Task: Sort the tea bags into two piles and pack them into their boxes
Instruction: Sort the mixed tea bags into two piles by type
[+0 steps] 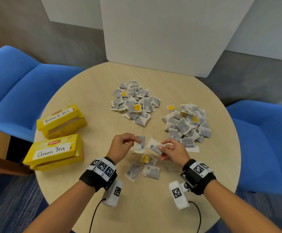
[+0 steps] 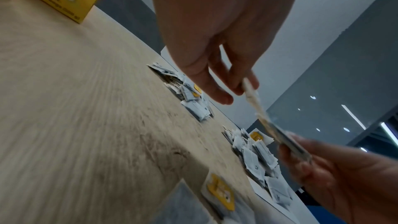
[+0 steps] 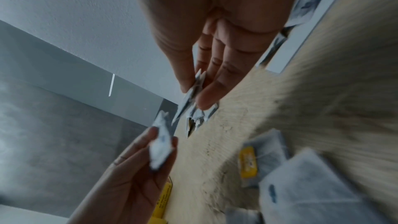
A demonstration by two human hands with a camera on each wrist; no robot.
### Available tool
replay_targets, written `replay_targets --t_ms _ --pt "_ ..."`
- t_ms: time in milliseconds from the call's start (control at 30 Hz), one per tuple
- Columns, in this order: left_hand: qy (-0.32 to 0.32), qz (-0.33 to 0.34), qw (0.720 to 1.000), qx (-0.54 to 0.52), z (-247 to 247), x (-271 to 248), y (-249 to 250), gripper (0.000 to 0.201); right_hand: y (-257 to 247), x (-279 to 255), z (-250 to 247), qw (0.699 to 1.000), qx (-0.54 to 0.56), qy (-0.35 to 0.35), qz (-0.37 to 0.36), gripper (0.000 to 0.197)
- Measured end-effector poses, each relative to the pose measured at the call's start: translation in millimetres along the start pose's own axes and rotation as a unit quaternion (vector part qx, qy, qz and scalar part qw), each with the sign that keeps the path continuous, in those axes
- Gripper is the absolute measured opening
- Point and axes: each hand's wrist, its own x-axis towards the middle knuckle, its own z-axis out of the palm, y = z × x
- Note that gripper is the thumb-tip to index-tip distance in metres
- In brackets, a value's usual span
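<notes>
A: Paper tea bags look near-identical; a misread mark could send one to the wrong pile [image 1: 135, 103], and a loose pinch could drop it.

B: Hands?

A: Left hand [image 1: 122, 146] pinches one bag [image 1: 139, 144]; right hand [image 1: 174, 151] pinches another [image 1: 154, 146], above the table's [image 1: 90, 91] near-centre. Both boxes [image 1: 61, 121] sit at the left edge.

Head cam looks steeply down from above onto the round table [image 1: 153, 199], so you get both forearms coming in from the bottom edge and blue chairs [image 1: 19, 91] on either side. Each wrist cam sits super close under its own palm, skimming low across the tabletop and tilted. All three share the tea bag piles [image 1: 135, 103] mid-table.
</notes>
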Motion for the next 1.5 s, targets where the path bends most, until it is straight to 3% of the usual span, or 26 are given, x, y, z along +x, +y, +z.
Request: replay_targets --t_ms 200,367,467,533,600,667,767,900,967,1067,1167,1233,1300,1367,1500 --pt "-0.030 -0.113 0.992 -0.039 7.5 35.7 4.9 0.015 -21.4 20.7 20.4 0.999 0.013 -0.005 -0.032 0.012" --pt "-0.065 -0.045 0.995 0.060 1.8 75.5 21.7 0.016 -21.5 28.3 37.8 0.998 0.024 0.044 -0.029 0.021" --pt "0.032 -0.034 0.996 0.078 -16.1 114.6 30.2 0.021 -5.5 26.8 31.3 0.992 -0.110 0.051 -0.026 0.021" --pt "0.117 -0.012 0.989 0.088 -27.8 140.3 35.4 0.012 7.6 20.8 17.7 0.960 -0.277 0.005 -0.029 0.022" --pt "0.138 -0.029 0.983 0.119 -35.2 161.1 35.0 0.017 19.9 10.5 5.2 0.918 -0.392 -0.060 -0.014 0.028" --pt "0.084 -0.098 0.970 0.205 -39.2 174.4 26.2 0.038 30.6 -0.7 -1.2 0.892 -0.442 -0.087 -0.005 0.036" --pt "0.011 -0.152 0.914 0.375 -40.8 174.6 12.3 0.057 40.4 -11.1 -0.7 0.872 -0.484 -0.076 -0.011 0.041" --pt "0.022 -0.109 0.926 0.361 -32.7 140.3 8.8 0.059 44.7 -13.3 4.2 0.840 -0.536 -0.088 -0.026 0.039" --pt "-0.005 -0.073 0.932 0.355 -25.8 111.6 10.8 0.051 43.9 -12.6 4.2 0.844 -0.529 -0.090 -0.018 0.036" --pt "-0.119 -0.073 0.922 0.360 -15.0 59.4 10.1 0.035 40.3 -12.7 0.7 0.869 -0.485 -0.099 -0.012 0.033" --pt "-0.250 -0.090 0.868 0.419 -2.9 11.3 0.0 0.034 35.4 -16.0 -4.4 0.913 -0.398 -0.093 -0.006 0.029" --pt "-0.295 -0.093 0.837 0.451 2.0 -9.3 -8.7 0.043 31.3 -20.6 -7.1 0.955 -0.285 -0.087 0.008 0.022" --pt "-0.297 -0.087 0.830 0.464 2.9 -19.7 -17.7 0.047 25.3 -26.9 -8.7 0.983 -0.160 -0.090 0.024 0.016" --pt "-0.285 -0.081 0.837 0.460 2.8 -25.5 -21.5 0.042 18.3 -34.4 -8.8 0.991 -0.082 -0.097 0.029 0.014" --pt "-0.267 -0.073 0.843 0.461 4.3 -30.5 -18.3 0.028 12.9 -43.5 -10.1 0.993 -0.048 -0.102 0.018 0.016"
